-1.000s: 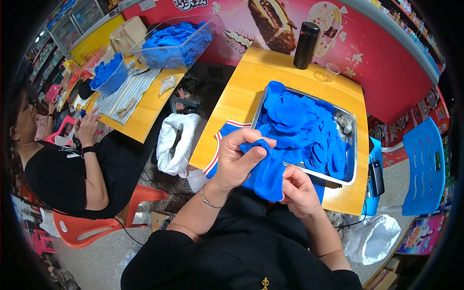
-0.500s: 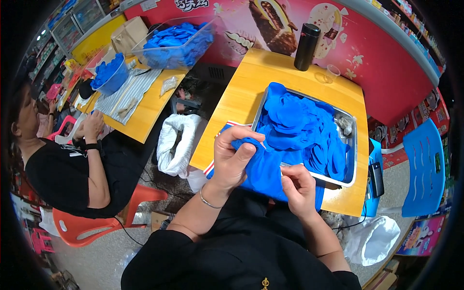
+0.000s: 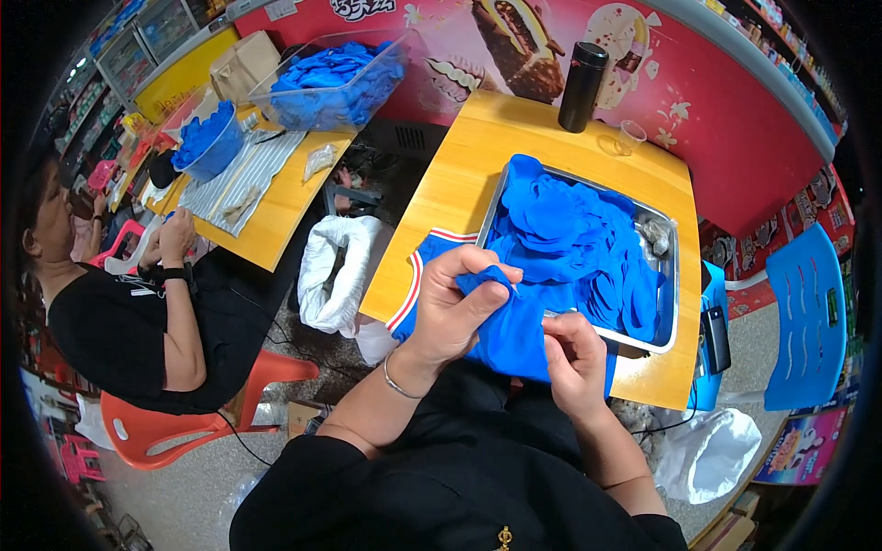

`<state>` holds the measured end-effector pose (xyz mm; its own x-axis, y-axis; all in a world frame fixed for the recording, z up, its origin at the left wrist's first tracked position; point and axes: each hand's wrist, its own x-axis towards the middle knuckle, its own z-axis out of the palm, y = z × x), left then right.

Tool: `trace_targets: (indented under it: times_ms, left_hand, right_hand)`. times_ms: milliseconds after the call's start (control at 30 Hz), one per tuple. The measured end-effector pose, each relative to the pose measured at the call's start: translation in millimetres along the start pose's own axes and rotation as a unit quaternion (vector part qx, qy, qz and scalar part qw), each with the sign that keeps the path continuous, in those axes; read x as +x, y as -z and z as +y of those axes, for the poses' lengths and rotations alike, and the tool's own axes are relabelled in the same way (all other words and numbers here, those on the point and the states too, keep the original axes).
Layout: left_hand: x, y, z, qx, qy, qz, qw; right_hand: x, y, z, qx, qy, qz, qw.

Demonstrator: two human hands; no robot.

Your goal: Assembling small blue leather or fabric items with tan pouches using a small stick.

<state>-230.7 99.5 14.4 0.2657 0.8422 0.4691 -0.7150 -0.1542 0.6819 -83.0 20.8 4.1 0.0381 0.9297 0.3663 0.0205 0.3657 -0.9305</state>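
Note:
My left hand (image 3: 452, 308) is closed on a piece of thin blue fabric (image 3: 513, 338), its edge bunched between thumb and fingers. My right hand (image 3: 575, 360) pinches at the right side of the same fabric; whatever small thing may be between those fingertips is too small to make out. Just beyond my hands, a metal tray (image 3: 673, 321) holds a heap of blue fabric pieces (image 3: 560, 230), many with rounded edges. A clear bag of small items (image 3: 655, 236) lies at the tray's right side. Under my hands, a blue garment with striped trim (image 3: 411, 296) covers the near table edge.
A black flask (image 3: 583, 87) and a clear cup (image 3: 632, 138) stand at the back of my wooden table (image 3: 459, 165). To the left, a seated person (image 3: 129, 321) works beside a tub of blue fabric (image 3: 331, 92). White sack (image 3: 338, 275) between tables; blue chair (image 3: 808, 321) at right.
Both hands have shifted slightly to the right with the blue fabric between them. More of the striped trim shows beside my left hand. The tray has not moved.

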Motion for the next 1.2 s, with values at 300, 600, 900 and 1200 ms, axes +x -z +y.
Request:
trace_targets:
  times_ms: [300,600,900,1200]
  left_hand:
    - [2.3,7.0,-1.4,0.038,0.000,-0.057,0.998]
    - [1.7,4.5,2.2,0.082,-0.006,-0.058,0.995]
    - [4.5,9.7,2.9,0.105,-0.042,-0.003,0.994]
    - [14.4,9.2,8.8,0.211,-0.125,-0.023,0.969]
  right_hand:
    - [3.1,3.7,2.4,-0.003,0.040,-0.004,0.999]
    - [-1.3,2.9,2.9,0.146,-0.090,-0.036,0.984]
    - [7.9,9.0,21.1,-0.110,0.103,0.032,0.988]
    - [6.9,7.6,28.8,-0.103,0.085,0.031,0.991]
